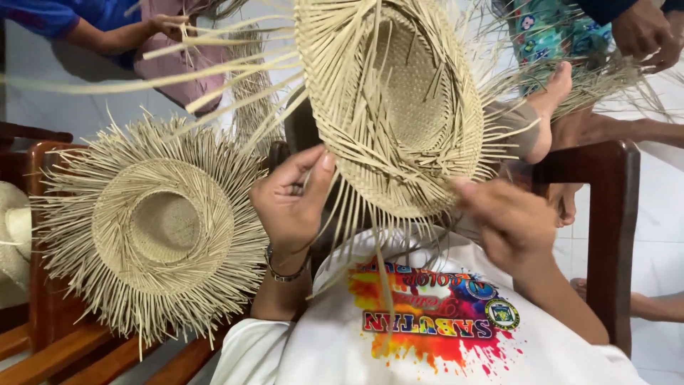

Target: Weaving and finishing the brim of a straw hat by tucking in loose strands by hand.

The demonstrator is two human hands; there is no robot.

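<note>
I hold a half-woven straw hat (399,100) up in front of me, crown facing away, loose pale strands sticking out all around its brim. My left hand (291,203) pinches several strands at the brim's lower left edge; a metal bracelet sits on its wrist. My right hand (507,221) grips the brim's lower right edge, fingers curled around the weave. Below the hands is my white shirt with a colourful print (427,314).
A second unfinished straw hat (160,228) lies on a wooden bench (50,349) at left, with part of another hat (11,235) at the far left edge. Other people sit close: an arm in blue (85,28) top left, a bare foot (548,107) and hands with straw (641,32) top right. A wooden chair frame (613,235) stands right.
</note>
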